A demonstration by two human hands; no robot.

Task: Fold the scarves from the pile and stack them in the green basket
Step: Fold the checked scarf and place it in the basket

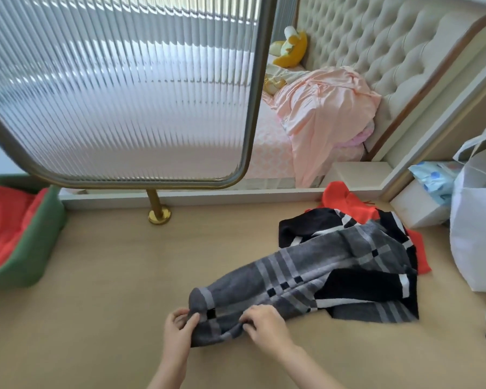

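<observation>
Both hands grip the near end of a grey plaid scarf on the worktop.

At 6 o'clock the left hand (178, 328) and right hand (264, 324) sit close together but apart, each with fingers and thumb pinched on the bunched end of the grey plaid scarf (306, 265). The scarf trails away across the beige worktop (110, 318) toward 4 o'clock. There its far end lies over the pile, on a black scarf with white stripes (303, 224) and a red scarf (345, 202). The green basket (31, 265) stands well apart at 9 o'clock, holding red fabric (3, 220). A white tote bag (474, 234) stands at 3 o'clock, just beside the pile. A ribbed glass screen (124, 94) on a brass post (157, 209) rises at 11 o'clock.
</observation>
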